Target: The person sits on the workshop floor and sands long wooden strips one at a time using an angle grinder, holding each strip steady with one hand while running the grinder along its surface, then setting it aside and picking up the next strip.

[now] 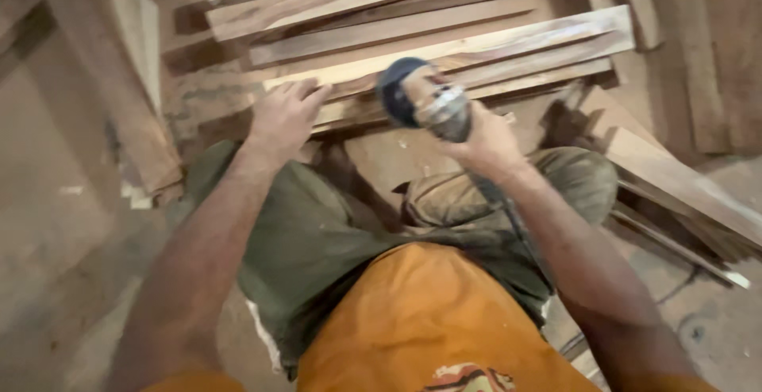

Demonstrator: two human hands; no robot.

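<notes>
Your right hand (486, 140) is wrapped tight around the body of the sander (425, 100), grip closed on it, with the dark round pad tipped up and facing back toward you rather than flat on the wood. It's blurry there, so I can't tell if the pad is touching anything. Your left hand (282, 114) is flat, fingers spread, pressing down on the near plank (373, 98) of the stack, right at its front edge. So that grip is open, just a palm hold.

The planks (413, 27) lie side by side on the floor (55, 225) in front of your knees, long edges toward you, with more boards (683, 178) leaning off to your right. The cord (516, 225) runs down along your right forearm and over your lap.

What I'd watch, judging from this:
- your left fingers are near the pad; if the sander skips sideways along the plank, it goes straight at them
- the plank is only held by your palm, nothing clamped, so it could slide or kick
- one-handed hold on the sander means less control if it grabs
- the cord across your lap could snag on your knee and tug the tool
</notes>
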